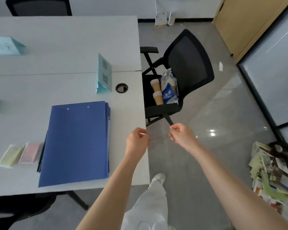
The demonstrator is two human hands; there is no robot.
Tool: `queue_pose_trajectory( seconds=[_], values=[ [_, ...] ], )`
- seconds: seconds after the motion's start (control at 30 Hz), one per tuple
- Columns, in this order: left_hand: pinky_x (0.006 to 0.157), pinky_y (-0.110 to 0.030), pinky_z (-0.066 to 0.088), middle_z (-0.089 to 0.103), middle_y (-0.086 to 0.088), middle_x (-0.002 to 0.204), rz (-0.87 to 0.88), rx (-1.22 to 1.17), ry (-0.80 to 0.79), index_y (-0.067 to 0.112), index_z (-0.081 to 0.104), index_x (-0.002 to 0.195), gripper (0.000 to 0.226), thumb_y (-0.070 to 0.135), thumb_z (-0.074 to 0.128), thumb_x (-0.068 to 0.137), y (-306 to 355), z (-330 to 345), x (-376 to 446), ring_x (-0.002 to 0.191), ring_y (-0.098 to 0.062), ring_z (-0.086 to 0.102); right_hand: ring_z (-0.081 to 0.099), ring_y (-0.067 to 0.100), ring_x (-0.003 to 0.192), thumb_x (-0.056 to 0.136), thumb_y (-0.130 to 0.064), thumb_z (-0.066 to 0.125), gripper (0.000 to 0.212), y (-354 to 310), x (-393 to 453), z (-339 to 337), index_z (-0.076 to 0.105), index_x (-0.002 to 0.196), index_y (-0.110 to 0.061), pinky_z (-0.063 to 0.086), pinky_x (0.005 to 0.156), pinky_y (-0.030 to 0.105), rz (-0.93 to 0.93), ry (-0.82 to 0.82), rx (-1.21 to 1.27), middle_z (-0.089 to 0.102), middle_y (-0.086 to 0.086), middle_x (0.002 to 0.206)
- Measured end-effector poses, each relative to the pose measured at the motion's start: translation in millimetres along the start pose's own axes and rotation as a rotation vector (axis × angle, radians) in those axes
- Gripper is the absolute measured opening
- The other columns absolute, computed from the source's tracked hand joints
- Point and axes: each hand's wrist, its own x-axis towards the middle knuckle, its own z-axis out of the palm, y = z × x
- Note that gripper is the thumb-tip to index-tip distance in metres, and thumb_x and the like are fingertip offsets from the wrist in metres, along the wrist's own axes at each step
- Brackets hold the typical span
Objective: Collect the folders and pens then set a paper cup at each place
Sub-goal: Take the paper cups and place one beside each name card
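A stack of blue folders (76,143) lies on the white table (56,47) near its right end. Thin black pens (41,156) lie along the stack's left edge. Two stacks of brown paper cups (157,92) lie on the seat of a black office chair (188,63), beside a plastic bag (169,90) with more cups. My left hand (137,141) hovers over the table's right edge, fingers curled, holding nothing. My right hand (181,135) is beyond the edge, below the chair seat, also curled and empty.
Teal name cards (104,75) stand on the table, next to a round cable hole (121,87). A yellow pad (11,156) and a pink pad (30,152) lie left of the pens. A pile of magazines (273,171) sits on the floor at right.
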Motion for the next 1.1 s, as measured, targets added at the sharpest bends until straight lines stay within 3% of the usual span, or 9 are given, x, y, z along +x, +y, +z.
queue_pose_trajectory(
  seconds=[0.13,0.37,0.47,0.53,0.63,0.7,0.83,1.1],
  values=[
    [0.061,-0.031,0.051,0.068,-0.006,0.079,0.005,-0.056,0.028,0.014,0.062,0.103,0.022,0.007,0.049,0.087,27,39,56,0.062,-0.019,0.058,0.066,0.023,0.09,0.093,-0.028,0.047,0.01,-14,69,-28,0.056,0.096,-0.027,0.056,0.084,0.045,-0.036,-0.061,-0.041,0.069,0.003,0.096],
    [0.06,-0.026,0.045,0.064,-0.002,0.09,-0.074,-0.045,0.135,0.018,0.053,0.121,0.032,0.013,0.056,0.09,76,102,152,0.086,-0.022,0.063,0.063,0.027,0.102,0.093,-0.024,0.051,0.012,-41,190,-77,0.058,0.103,-0.026,0.053,0.092,0.048,-0.063,-0.149,-0.139,0.068,0.008,0.109],
    [0.058,-0.022,0.043,0.063,0.003,0.094,-0.071,0.014,0.134,0.018,0.051,0.127,0.035,0.015,0.054,0.092,98,127,189,0.085,-0.016,0.06,0.06,0.03,0.111,0.094,-0.02,0.053,0.024,-54,238,-96,0.06,0.116,-0.018,0.048,0.097,0.047,-0.075,-0.186,-0.204,0.064,0.01,0.118],
    [0.063,-0.022,0.047,0.064,0.0,0.109,-0.086,0.05,0.126,0.017,0.049,0.131,0.038,0.016,0.056,0.093,112,139,212,0.089,-0.014,0.057,0.057,0.029,0.115,0.095,-0.021,0.052,0.031,-62,267,-110,0.057,0.125,-0.014,0.047,0.099,0.044,-0.08,-0.213,-0.255,0.062,0.009,0.123],
    [0.083,-0.031,0.052,0.057,-0.002,0.13,-0.097,0.098,0.114,0.017,0.043,0.137,0.048,0.02,0.061,0.092,126,157,248,0.106,-0.019,0.057,0.055,0.026,0.116,0.096,-0.022,0.051,0.036,-71,316,-125,0.052,0.131,-0.012,0.047,0.098,0.039,-0.111,-0.281,-0.297,0.06,0.009,0.126],
    [0.087,-0.031,0.051,0.051,-0.003,0.138,-0.095,0.134,0.122,0.017,0.039,0.142,0.057,0.023,0.063,0.091,132,166,270,0.114,-0.021,0.055,0.056,0.024,0.112,0.095,-0.021,0.05,0.036,-77,348,-128,0.051,0.131,-0.012,0.048,0.094,0.037,-0.134,-0.296,-0.313,0.059,0.01,0.126],
    [0.075,-0.024,0.045,0.045,-0.003,0.143,-0.138,0.151,0.185,0.018,0.031,0.147,0.067,0.027,0.065,0.09,141,186,324,0.113,-0.02,0.055,0.055,0.023,0.107,0.097,-0.019,0.048,0.041,-89,417,-129,0.046,0.137,-0.01,0.04,0.08,0.026,-0.184,-0.356,-0.371,0.056,0.01,0.13],
    [0.103,-0.037,0.041,0.041,-0.011,0.149,-0.184,0.154,0.222,0.016,0.019,0.153,0.086,0.03,0.069,0.085,134,206,431,0.132,-0.028,0.045,0.052,0.029,0.119,0.095,-0.019,0.05,0.041,-103,541,-93,0.047,0.134,-0.007,0.042,0.093,0.03,-0.252,-0.425,-0.524,0.056,0.015,0.131]
  ],
)
